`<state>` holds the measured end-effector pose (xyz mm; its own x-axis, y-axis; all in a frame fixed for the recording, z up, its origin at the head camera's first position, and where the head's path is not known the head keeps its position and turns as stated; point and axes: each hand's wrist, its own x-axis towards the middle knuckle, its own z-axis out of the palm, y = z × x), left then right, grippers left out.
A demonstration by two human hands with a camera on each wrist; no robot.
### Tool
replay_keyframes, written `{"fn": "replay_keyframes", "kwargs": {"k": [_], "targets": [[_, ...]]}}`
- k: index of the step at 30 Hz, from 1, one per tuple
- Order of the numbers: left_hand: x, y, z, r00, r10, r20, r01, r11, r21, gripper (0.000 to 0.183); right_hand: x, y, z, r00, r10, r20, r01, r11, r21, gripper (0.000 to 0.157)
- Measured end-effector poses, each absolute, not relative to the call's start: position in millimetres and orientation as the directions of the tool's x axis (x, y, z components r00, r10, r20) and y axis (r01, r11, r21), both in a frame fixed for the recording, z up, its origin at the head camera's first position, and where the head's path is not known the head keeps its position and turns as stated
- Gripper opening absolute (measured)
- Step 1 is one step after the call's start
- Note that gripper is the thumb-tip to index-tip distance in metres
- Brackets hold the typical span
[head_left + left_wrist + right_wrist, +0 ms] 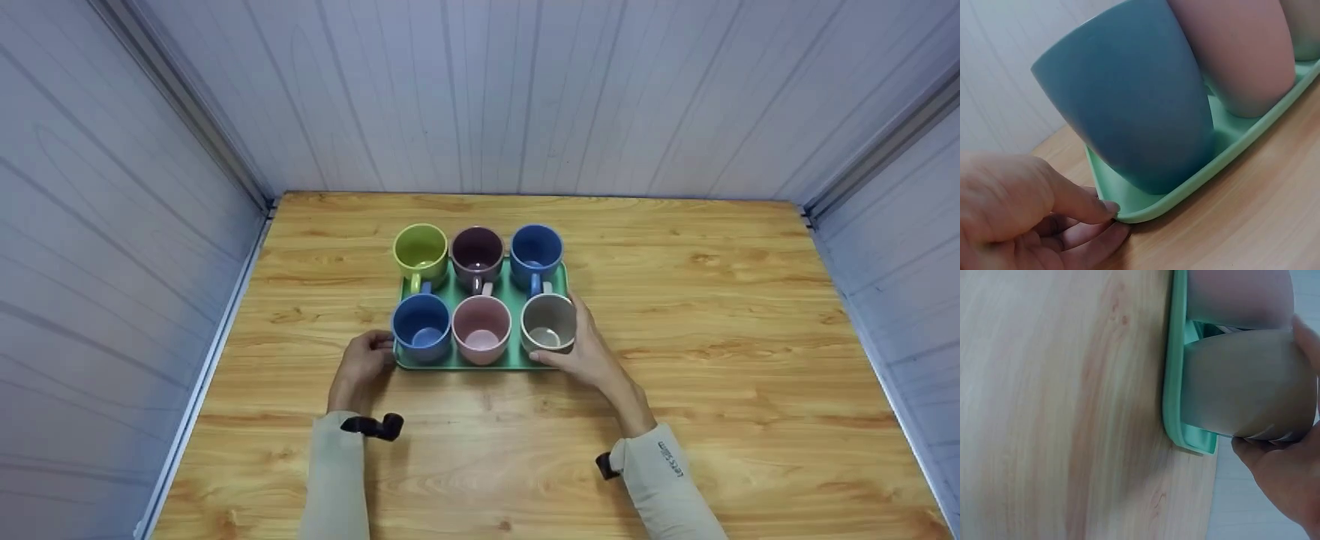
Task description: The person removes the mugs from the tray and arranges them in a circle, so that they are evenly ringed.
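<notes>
Left grip (1022, 209) — pinches green tray (1190, 188), clear only from left wrist | right grip (591, 356) — holds grey mug (547, 321)

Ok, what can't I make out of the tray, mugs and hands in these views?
Head view: near right corner of the green tray, covered by the right hand.
Left wrist view: most of the grey mug, cut off by the right edge.
Right wrist view: part of the pink mug, cut off by the top edge.
</notes>
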<state>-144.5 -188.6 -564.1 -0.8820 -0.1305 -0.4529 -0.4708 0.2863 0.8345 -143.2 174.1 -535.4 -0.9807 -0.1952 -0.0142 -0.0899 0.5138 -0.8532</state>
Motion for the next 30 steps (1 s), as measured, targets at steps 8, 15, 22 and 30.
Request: {"fn": "replay_keyframes", "kwargs": {"k": [8, 15, 22, 30], "targets": [[-146.2, -179.7, -559.4, -0.872, -0.153, -0.465, -0.49, 0.281, 0.825, 0.036, -142.4, 176.4, -537.5, -0.986, -0.163, 0.02, -0.099, 0.497, -0.862, 0.114], [-137.2, -169.9, -560.5, -0.857, -0.183, -0.481, -0.514, 0.232, 0.826, 0.042, -139.7, 178.8, -540.1, -0.991, -0.119, 0.054, -0.104, 0.465, -0.879, 0.107], [-130.7, -170.1, -564.4, -0.866, -0.18, -0.466, -0.494, 0.171, 0.853, 0.051, -134.5, 183.0, -540.3, -0.992, -0.069, 0.105, -0.125, 0.436, -0.891, 0.1], [-131.6, -172.0, -565.4, -0.859, -0.172, -0.482, -0.506, 0.145, 0.85, 0.051, -139.0, 193.7, -524.3, -0.989, -0.046, 0.142, -0.149, 0.425, -0.893, 0.1]]}}
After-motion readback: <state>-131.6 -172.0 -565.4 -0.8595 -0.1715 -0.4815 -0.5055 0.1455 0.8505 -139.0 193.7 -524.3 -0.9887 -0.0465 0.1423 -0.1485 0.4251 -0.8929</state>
